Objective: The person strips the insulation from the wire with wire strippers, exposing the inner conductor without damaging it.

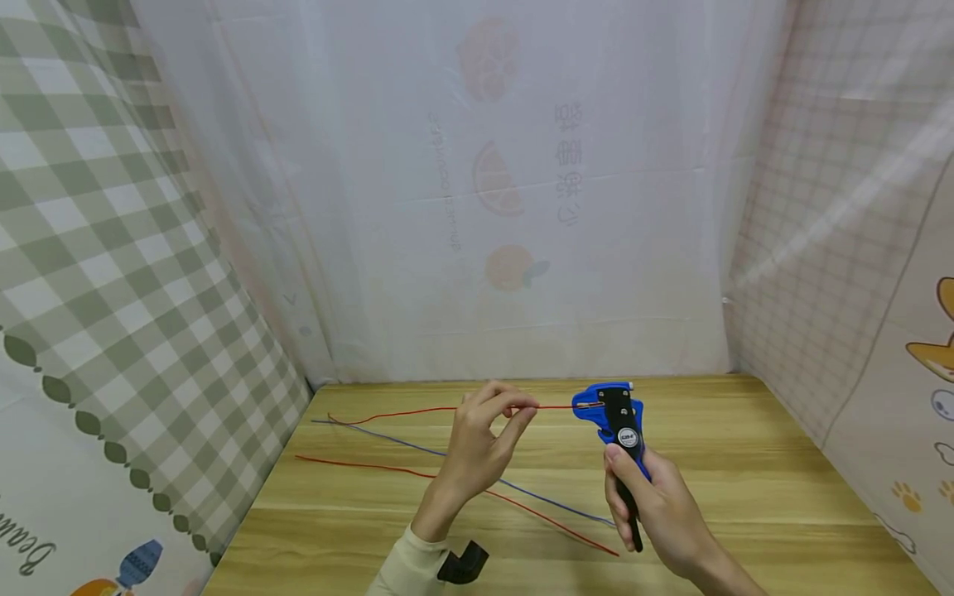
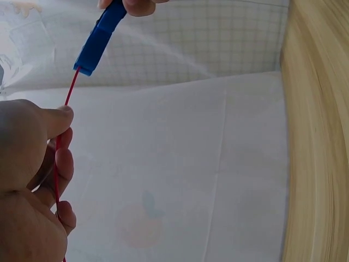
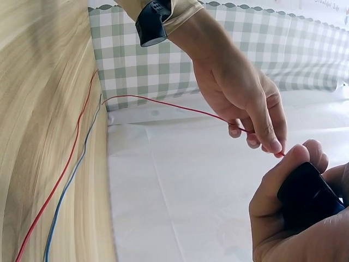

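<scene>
Clearly, a red wire (image 1: 555,407) lies pinched between the left hand's (image 1: 477,449) fingers (image 1: 514,400).

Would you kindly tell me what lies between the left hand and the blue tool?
A straight stretch of red wire runs from the left hand to the blue tool, as the head view shows.

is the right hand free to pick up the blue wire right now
Probably not: the right hand grips the blue and black tool, which it would likely have to put down first. Otherwise, nothing seems to cover the near stretch of the blue wire.
</scene>
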The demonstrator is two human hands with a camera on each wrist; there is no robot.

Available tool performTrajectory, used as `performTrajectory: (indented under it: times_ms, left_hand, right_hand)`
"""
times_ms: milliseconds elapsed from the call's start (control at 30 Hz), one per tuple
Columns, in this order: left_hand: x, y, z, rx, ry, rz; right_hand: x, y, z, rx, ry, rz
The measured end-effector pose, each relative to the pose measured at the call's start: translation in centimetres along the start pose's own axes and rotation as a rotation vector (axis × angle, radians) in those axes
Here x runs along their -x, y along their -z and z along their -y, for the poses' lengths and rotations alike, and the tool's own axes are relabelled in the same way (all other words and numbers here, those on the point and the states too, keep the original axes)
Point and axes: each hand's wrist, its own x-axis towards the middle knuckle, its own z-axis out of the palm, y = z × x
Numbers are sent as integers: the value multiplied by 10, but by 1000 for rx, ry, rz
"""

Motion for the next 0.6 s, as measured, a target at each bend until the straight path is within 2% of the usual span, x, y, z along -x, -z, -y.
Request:
performTrajectory:
  times_ms: [333, 600]
  left_hand:
    - [1, 2, 1, 13, -13, 2]
    - [0, 3, 0, 28, 1, 4]
  right_hand:
    - [1, 0, 0, -13, 2, 10]
    - [2, 1, 2, -8, -10, -2]
